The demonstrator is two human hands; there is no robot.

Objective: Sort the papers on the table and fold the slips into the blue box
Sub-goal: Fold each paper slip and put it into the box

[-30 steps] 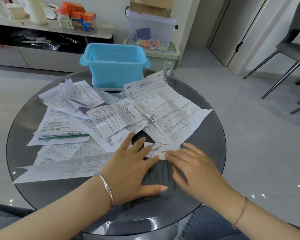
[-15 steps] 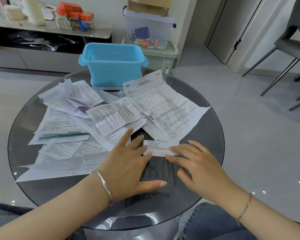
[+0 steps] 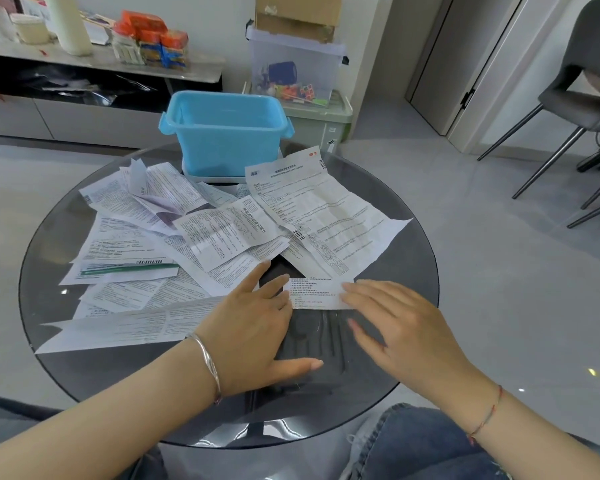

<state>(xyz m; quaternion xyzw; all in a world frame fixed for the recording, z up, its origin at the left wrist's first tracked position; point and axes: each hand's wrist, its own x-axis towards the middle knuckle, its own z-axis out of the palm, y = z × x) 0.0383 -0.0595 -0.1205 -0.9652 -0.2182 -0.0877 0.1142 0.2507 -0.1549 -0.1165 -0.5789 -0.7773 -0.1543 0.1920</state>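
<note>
At a round glass table (image 3: 400, 344), my left hand (image 3: 253, 327) and right hand (image 3: 402, 327) lie flat, fingers straight, touching opposite ends of a small printed slip (image 3: 314, 293). Creased leaflets (image 3: 136, 244) fan out beyond it, toward the blue box (image 3: 224, 133) at the far edge.

Left hand (image 3: 253, 327) and right hand (image 3: 402, 334) lie flat, fingers (image 3: 274, 285) apparently straight.

Box (image 3: 226, 140) behind the papers (image 3: 174, 237) (far table (image 3: 388, 341) edge); slip (image 3: 317, 294) between both hands.
</note>
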